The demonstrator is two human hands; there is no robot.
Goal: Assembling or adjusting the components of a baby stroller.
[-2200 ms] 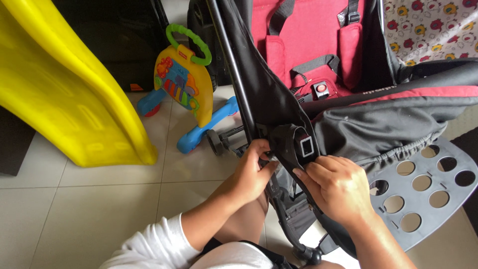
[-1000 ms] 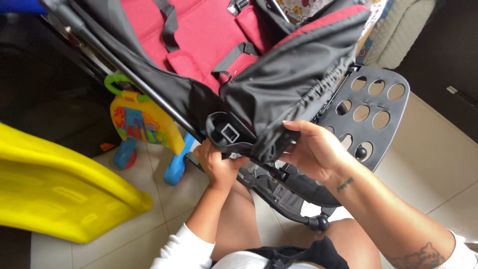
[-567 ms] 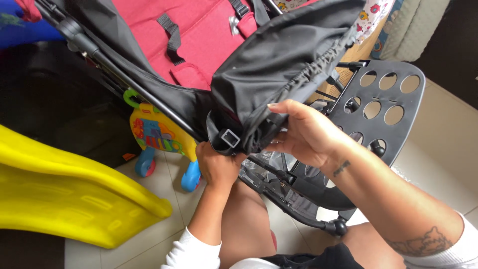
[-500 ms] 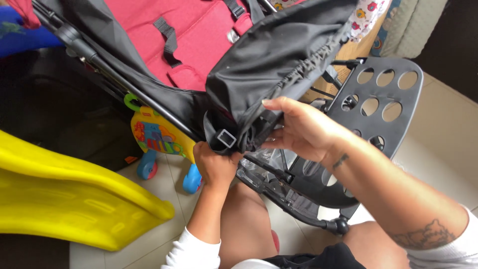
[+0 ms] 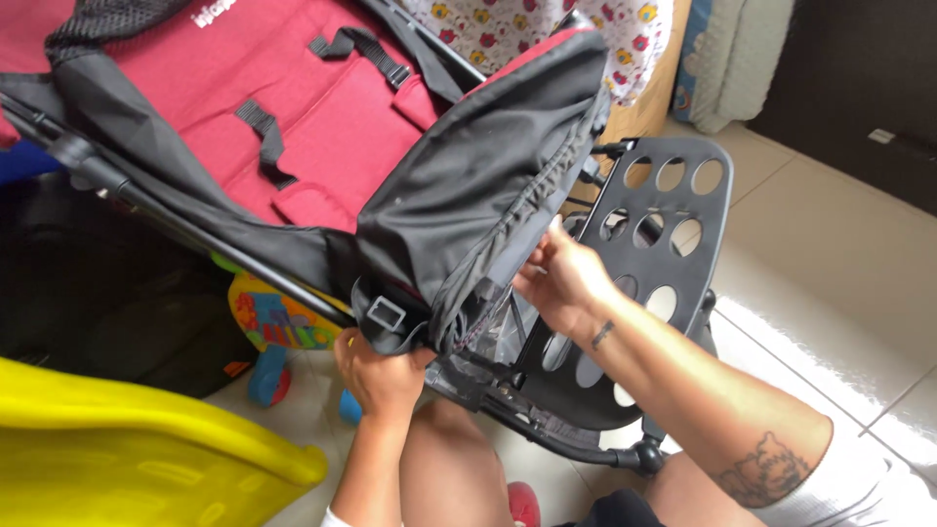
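Note:
A baby stroller with a red padded seat [image 5: 293, 127] and dark grey fabric cover [image 5: 478, 185] fills the upper middle. My left hand [image 5: 379, 376] grips the lower edge of the grey fabric beside a grey plastic buckle [image 5: 384, 314]. My right hand [image 5: 561, 283] pinches the gathered hem of the same fabric, just in front of the grey footrest plate with round holes [image 5: 673, 205]. A black frame tube [image 5: 185, 229] runs diagonally down toward my left hand. My knees sit under the stroller.
A yellow plastic slide [image 5: 137, 459] lies at the lower left. A colourful toy walker [image 5: 278, 327] stands behind the frame. Flower-print fabric [image 5: 527, 29] and a rolled mat [image 5: 727, 59] are at the top. Pale floor tiles [image 5: 839, 273] spread to the right.
The view has swung up and left, showing more of the red seat. My right hand has moved down along the fabric hem; my left hand stays gripping near the buckle.

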